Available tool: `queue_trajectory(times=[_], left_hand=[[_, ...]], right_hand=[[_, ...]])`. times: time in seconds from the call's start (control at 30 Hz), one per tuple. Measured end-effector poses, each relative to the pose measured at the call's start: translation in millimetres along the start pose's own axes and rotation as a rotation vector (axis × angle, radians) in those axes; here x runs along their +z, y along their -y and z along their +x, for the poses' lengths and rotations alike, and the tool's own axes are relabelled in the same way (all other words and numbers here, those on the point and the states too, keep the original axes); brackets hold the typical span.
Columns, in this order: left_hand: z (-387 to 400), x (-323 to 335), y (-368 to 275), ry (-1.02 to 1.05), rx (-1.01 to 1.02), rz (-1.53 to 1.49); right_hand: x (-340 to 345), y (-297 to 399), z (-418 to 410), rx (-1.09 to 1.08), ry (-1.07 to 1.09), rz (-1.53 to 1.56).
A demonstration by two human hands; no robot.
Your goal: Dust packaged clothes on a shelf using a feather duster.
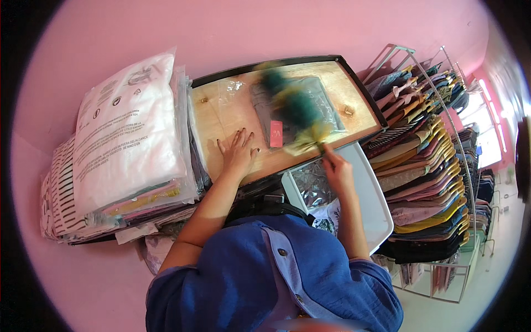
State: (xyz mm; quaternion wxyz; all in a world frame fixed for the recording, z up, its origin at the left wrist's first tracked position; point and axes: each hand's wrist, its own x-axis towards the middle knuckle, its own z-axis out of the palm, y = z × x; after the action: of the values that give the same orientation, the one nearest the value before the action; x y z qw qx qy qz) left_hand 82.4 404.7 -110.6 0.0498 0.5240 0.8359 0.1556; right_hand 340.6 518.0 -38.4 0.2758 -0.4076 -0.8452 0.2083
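My right hand (339, 168) grips the handle of a green and yellow feather duster (293, 104), which is blurred by motion. The duster lies over a folded grey garment (265, 99) in a clear plastic bag; whether it touches the bag I cannot tell. A red tag with writing (276, 133) shows at the garment's near edge. My left hand (239, 154) rests flat with fingers spread on the wooden board (215, 120), left of the garment, and holds nothing. Black edging frames the board at the back and right.
A tall stack of bagged garments, topped by a white plastic-wrapped one (128, 128), borders the board on the left. Below its front edge stands a white plastic bin (373, 199) with bagged items. Racks of hanging clothes (427, 182) line the right. A pink wall (232, 33) rises behind.
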Motion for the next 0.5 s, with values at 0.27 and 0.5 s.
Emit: queue_trajectory(times=[0.27,0.5], left_hand=[[-3,-1,-3,-0.026,-0.002,0.003],[-1,0,-3,-0.014,-0.024,0.077]], right_hand=[[1,-19,14,0.187,-0.101,-0.126],[1,-3,2,-0.036,0.207,-0.029]])
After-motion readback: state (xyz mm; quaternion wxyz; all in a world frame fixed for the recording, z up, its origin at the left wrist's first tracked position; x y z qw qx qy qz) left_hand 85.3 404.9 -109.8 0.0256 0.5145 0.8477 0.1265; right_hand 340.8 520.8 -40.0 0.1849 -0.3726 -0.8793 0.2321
